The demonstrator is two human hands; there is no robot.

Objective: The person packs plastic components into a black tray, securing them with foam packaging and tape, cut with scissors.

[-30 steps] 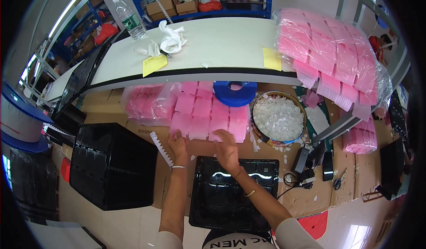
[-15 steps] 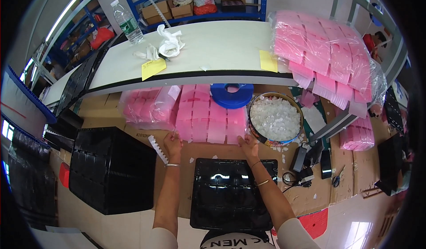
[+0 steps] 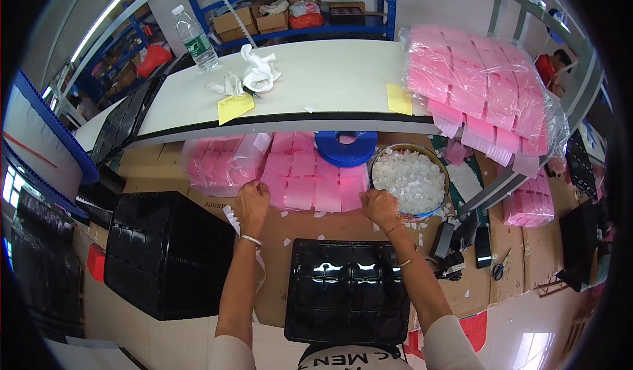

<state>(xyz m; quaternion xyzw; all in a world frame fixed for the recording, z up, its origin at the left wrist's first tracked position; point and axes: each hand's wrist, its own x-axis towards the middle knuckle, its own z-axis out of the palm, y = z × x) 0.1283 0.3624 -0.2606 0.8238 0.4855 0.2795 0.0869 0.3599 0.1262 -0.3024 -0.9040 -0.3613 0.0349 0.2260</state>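
The blue reel point(image 3: 346, 158) hides some pink sheets point(image 3: 315, 189).

A: Support?
B: Brown cardboard-covered bench point(image 3: 316, 225). Landmark on it: round multicoloured tub of white chips point(image 3: 448, 181).
A: Around tub?
B: Left, thin pink plastic sheets point(image 3: 327, 193); right, well apart, dark-handled metal scissors point(image 3: 498, 272).

Between the hands point(image 3: 252, 206) point(image 3: 380, 208), cardboard point(image 3: 313, 226) lies open; a tin point(image 3: 447, 182) blocks rightward.

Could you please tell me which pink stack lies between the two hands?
The pink stack partly hidden by the blue reel: the left hand is at its left edge, the right hand at its right; no other lies between them.
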